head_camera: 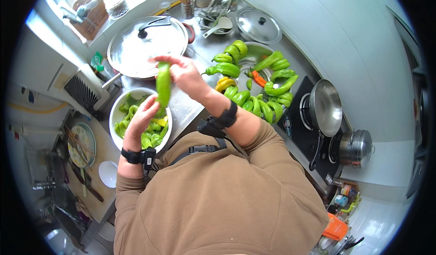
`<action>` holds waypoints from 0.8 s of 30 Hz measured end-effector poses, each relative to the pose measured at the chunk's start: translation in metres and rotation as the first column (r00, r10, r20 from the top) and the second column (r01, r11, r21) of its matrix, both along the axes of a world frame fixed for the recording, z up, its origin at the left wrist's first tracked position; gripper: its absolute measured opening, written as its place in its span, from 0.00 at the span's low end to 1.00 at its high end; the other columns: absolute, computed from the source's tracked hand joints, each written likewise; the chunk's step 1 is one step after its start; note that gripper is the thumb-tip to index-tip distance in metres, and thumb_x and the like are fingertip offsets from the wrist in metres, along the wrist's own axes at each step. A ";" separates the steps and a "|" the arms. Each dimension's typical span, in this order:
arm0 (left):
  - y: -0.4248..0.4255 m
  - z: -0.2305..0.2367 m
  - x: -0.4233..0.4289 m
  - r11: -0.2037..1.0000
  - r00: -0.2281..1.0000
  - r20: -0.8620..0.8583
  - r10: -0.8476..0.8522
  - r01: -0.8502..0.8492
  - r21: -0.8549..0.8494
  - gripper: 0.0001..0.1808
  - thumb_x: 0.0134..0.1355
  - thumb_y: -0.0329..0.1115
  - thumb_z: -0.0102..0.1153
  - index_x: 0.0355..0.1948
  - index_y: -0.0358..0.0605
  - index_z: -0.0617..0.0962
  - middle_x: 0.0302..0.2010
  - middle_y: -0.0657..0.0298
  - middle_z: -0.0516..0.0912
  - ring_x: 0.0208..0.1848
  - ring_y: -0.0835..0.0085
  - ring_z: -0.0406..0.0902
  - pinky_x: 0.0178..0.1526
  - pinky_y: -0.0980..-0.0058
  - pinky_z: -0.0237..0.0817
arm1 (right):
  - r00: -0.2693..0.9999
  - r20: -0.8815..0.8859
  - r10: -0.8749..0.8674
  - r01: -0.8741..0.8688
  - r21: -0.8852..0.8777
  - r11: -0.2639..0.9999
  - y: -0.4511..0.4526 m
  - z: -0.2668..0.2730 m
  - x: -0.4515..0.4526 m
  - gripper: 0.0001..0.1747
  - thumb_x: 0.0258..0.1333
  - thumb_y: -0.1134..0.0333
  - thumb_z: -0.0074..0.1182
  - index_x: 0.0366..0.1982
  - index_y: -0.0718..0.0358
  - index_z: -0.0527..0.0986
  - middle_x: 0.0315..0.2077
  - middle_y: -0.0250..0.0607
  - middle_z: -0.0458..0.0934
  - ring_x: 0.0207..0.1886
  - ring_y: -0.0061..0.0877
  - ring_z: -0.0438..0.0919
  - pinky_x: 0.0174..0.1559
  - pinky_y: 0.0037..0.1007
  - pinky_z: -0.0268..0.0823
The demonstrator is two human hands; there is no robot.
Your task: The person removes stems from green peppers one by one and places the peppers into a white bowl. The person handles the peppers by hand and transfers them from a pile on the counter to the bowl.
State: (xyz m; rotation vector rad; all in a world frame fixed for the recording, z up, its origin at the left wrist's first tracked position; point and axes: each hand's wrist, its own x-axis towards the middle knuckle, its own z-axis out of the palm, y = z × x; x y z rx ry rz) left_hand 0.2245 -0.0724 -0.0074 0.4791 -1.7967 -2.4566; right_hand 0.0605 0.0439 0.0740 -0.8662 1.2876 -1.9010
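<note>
A long green pepper (164, 86) hangs upright between my two hands. My right hand (184, 74) has its upper end between thumb and fingers. Lower down, my left hand (142, 117) grips the pepper's bottom end, above a white bowl (114, 132). Inside that bowl lie several green peppers (155, 137), some with a yellow tint. To the right of my hands is a wide steel basin (253, 47), with green peppers (260, 108) draped around its rim. An orange-red pepper (259, 79) lies among them.
A large lidded pan (136, 47) stands behind my hands. On the right are a gas stove (299, 132), a steel wok (327, 108) and a lidded pot (354, 149). To my left, a board holds plates (81, 146), knives (90, 186) and a small white bowl (108, 174).
</note>
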 end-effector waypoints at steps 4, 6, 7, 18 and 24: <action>0.036 0.016 -0.076 0.944 0.935 -0.150 -0.321 0.328 0.020 0.27 0.62 0.39 0.57 0.60 0.42 0.66 0.47 0.65 0.76 0.48 0.78 0.72 0.51 0.76 0.63 | 0.899 0.431 -0.076 0.170 -0.184 0.968 0.058 0.033 -0.040 0.19 0.62 0.72 0.43 0.54 0.65 0.62 0.38 0.45 0.75 0.34 0.31 0.79 0.40 0.33 0.74; 0.061 0.025 -0.109 0.905 0.887 -0.207 -0.412 0.424 0.016 0.41 0.56 0.48 0.64 0.63 0.41 0.60 0.47 0.60 0.76 0.48 0.73 0.74 0.49 0.74 0.64 | 0.887 0.407 -0.217 0.322 -0.209 0.923 0.081 0.041 -0.056 0.20 0.61 0.71 0.48 0.54 0.63 0.61 0.32 0.40 0.72 0.27 0.26 0.74 0.33 0.29 0.70; 0.077 0.028 -0.124 0.921 0.888 -0.246 -0.389 0.384 -0.068 0.41 0.56 0.46 0.65 0.63 0.42 0.59 0.47 0.60 0.76 0.48 0.73 0.74 0.49 0.73 0.64 | 0.858 0.448 -0.249 0.369 -0.203 0.907 0.089 0.042 -0.065 0.21 0.61 0.70 0.50 0.54 0.62 0.60 0.29 0.37 0.69 0.23 0.23 0.70 0.30 0.27 0.68; 0.082 0.020 -0.078 0.764 0.910 -0.383 0.162 -0.361 -0.535 0.17 0.55 0.38 0.66 0.45 0.44 0.78 0.25 0.62 0.80 0.28 0.79 0.75 0.35 0.75 0.68 | 0.822 0.561 -0.100 0.190 -0.103 0.976 0.054 -0.007 -0.060 0.17 0.66 0.60 0.45 0.50 0.63 0.68 0.19 0.25 0.57 0.16 0.13 0.58 0.22 0.20 0.56; 0.060 0.008 0.001 0.452 0.798 -0.400 0.451 -0.591 -0.669 0.27 0.48 0.32 0.69 0.49 0.42 0.73 0.45 0.54 0.78 0.45 0.59 0.78 0.49 0.68 0.69 | 0.906 0.396 0.151 -0.122 -0.097 0.988 -0.019 -0.016 0.029 0.16 0.65 0.65 0.49 0.49 0.65 0.67 0.24 0.31 0.71 0.25 0.18 0.72 0.30 0.21 0.67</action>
